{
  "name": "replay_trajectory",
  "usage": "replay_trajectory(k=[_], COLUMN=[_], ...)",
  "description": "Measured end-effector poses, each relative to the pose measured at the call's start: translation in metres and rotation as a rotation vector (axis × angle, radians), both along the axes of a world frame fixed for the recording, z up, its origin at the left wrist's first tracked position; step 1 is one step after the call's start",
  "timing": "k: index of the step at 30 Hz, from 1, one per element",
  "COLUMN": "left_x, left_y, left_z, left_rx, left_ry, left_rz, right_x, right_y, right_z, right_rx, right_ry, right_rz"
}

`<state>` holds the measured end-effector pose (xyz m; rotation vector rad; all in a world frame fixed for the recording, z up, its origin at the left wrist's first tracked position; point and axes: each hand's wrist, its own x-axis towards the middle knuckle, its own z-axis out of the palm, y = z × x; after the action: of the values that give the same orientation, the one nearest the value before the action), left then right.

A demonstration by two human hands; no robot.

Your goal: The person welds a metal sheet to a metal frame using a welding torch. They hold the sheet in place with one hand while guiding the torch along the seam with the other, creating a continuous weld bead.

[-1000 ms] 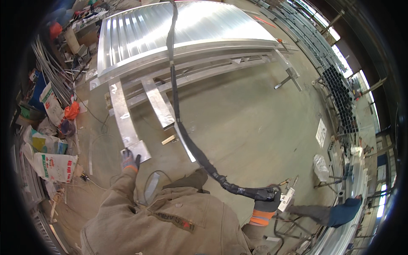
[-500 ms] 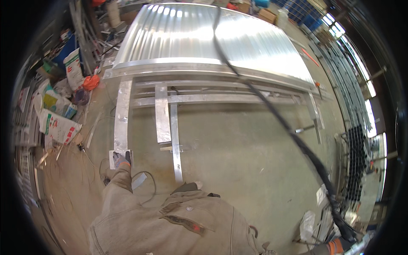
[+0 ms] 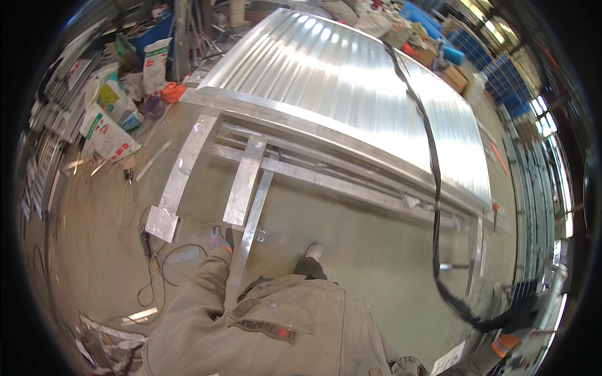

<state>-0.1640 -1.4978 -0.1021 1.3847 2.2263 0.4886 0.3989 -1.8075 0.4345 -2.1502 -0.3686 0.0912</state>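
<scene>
An upturned aluminium frame stands in front of me, with a shiny ribbed metal panel (image 3: 351,81) on it and flat metal legs reaching my way. My left hand (image 3: 221,239), in a grey and dark glove, has its fingers apart just below the end of the short wide bar (image 3: 246,182). I cannot tell whether it touches that bar. A square plate (image 3: 163,224) caps the left leg (image 3: 188,160), left of this hand. At the lower right, my right hand (image 3: 522,335), gloved with an orange cuff, is closed around a thick black cable (image 3: 433,156); its fingers are partly hidden.
A narrow metal strip (image 3: 253,219) juts toward me beside the wide bar. Printed sacks (image 3: 110,135) and an orange bag (image 3: 174,93) lie at the left. A tool with a looping cord (image 3: 147,247) rests on the floor. Long metal profiles (image 3: 533,182) are stacked along the right.
My left hand has left the square plate and moved right, toward the wide bar. The black cable now hangs in a deeper bend farther right. The whole view has tilted.
</scene>
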Motion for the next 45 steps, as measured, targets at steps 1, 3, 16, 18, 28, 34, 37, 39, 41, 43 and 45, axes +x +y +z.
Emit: replay_trajectory(k=[1,3,16,18,28,34,37,39,41,43,45], left_x=[0.021,0.056,0.119,0.12,0.098,0.068,0.084,0.095,0.1,0.103,0.104], left_y=[0.003,0.004,0.237,0.298,0.585,0.641,0.641,0.64,0.64,0.637,0.634], left_z=[-0.001,0.007,0.085,0.089,0.019,-0.01,0.0,0.012,0.024,0.034,0.039], left_rx=[0.017,-0.184,0.167,0.239,0.167,0.733,0.215,0.042,-0.042,-0.079,-0.142], left_ry=[-0.003,-0.07,-0.342,-0.426,-1.0,-2.08,-0.955,-0.671,-0.546,-0.507,-0.47], left_rz=[0.008,0.092,0.571,0.627,1.185,1.642,1.6,1.585,1.581,1.578,1.553], right_x=[0.03,0.085,0.026,0.001,-0.082,-0.129,-0.156,-0.177,-0.197,-0.215,-0.238], right_y=[0.024,0.082,0.451,0.505,0.765,0.858,0.896,0.93,0.97,1.009,1.034], right_z=[0.017,0.048,0.062,0.059,0.015,-0.035,-0.036,-0.043,-0.055,-0.069,-0.092], right_rx=[-0.06,-0.195,-0.17,-0.146,-0.291,-0.222,-0.174,-0.175,-0.194,-0.308,-0.226], right_ry=[-0.033,-0.07,0.096,0.181,0.907,1.197,0.435,0.748,0.435,0.997,0.823], right_rz=[0.067,0.217,1.359,1.437,1.519,1.446,1.777,1.627,1.867,1.67,1.891])
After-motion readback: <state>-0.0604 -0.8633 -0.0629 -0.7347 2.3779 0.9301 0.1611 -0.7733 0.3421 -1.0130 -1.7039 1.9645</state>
